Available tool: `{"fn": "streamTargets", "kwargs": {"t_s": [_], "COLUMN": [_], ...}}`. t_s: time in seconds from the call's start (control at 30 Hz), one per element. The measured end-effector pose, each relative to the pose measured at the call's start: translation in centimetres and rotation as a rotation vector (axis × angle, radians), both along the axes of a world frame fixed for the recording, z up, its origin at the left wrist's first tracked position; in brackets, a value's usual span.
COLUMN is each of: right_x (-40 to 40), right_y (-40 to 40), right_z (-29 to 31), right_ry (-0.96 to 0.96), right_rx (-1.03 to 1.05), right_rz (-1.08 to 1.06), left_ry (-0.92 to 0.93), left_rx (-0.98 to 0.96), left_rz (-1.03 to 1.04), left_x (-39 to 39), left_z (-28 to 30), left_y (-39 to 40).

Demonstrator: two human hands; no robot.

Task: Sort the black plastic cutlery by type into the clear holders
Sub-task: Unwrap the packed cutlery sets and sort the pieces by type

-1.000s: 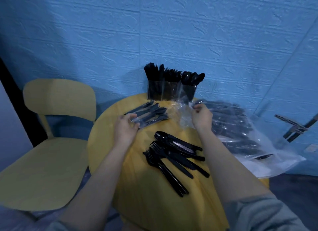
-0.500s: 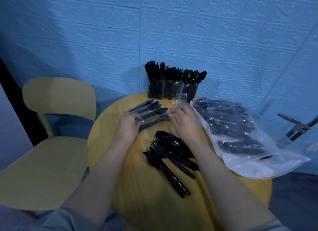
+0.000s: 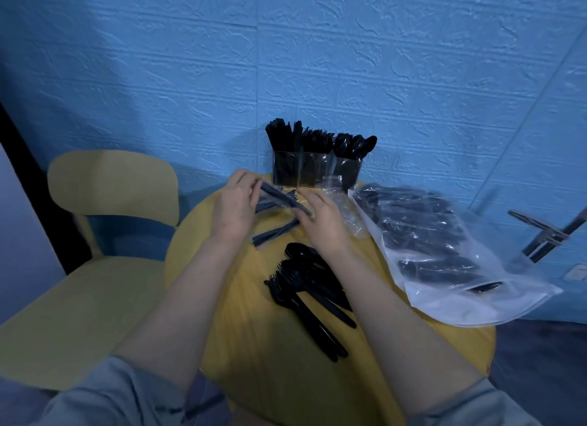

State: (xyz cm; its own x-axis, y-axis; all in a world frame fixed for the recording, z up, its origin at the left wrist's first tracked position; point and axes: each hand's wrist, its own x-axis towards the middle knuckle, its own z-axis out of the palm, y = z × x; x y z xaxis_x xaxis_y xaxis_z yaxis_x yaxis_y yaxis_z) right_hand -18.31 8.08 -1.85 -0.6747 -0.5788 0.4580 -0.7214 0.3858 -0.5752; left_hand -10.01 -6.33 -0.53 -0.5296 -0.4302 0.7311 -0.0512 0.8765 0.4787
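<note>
Three clear holders stand at the table's far edge against the wall, packed with black knives, forks and spoons. My left hand and my right hand grip the two ends of a clear-wrapped packet of black cutlery, lifted just above the table in front of the holders. A second wrapped packet lies on the table below it. Loose black spoons, forks and knives form a pile in the middle of the round yellow table.
A large clear bag full of wrapped black cutlery lies on the table's right side and hangs over its edge. Crumpled empty wrappers sit beside the holders. A yellow chair stands to the left. The blue wall is close behind.
Both hands closed on one wrapped packet and raised it off the table toward the holders. The right hand came over from the big bag a second ago.
</note>
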Motion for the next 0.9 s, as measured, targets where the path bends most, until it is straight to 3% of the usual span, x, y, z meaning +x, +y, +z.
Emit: {"fn": "streamTargets", "kwargs": {"t_s": [0.27, 0.43, 0.6, 0.67, 0.73, 0.83, 0.9], "right_x": [1.4, 3.3, 4.8, 5.1, 5.7, 7.4, 8.6], "right_y": [0.0, 1.4, 3.2, 4.1, 4.8, 5.9, 6.6], "right_z": [2.3, 5.1, 7.6, 7.6, 7.0, 5.6, 4.8], "right_ry": [-0.024, 0.006, 0.096, 0.244, 0.273, 0.087, -0.023], "right_rx": [-0.171, -0.387, -0.644, -0.671, -0.669, -0.696, -0.699], "right_rz": [-0.005, 0.073, 0.058, 0.017, -0.024, -0.089, -0.126], "left_ry": [0.205, 0.31, 0.375, 0.381, 0.362, 0.253, 0.115], "left_rx": [-0.173, -0.176, -0.059, 0.05, 0.266, 0.67, 0.777], "left_rz": [-0.195, -0.258, -0.358, -0.399, -0.454, -0.55, -0.566], "left_x": [0.4, 1.3, 2.6, 3.5, 4.4, 5.8, 6.8], "left_z": [3.0, 5.4, 8.0, 8.0, 7.4, 5.6, 4.0], "left_y": [2.7, 4.8, 7.6, 9.1, 10.7, 12.3, 13.1]}}
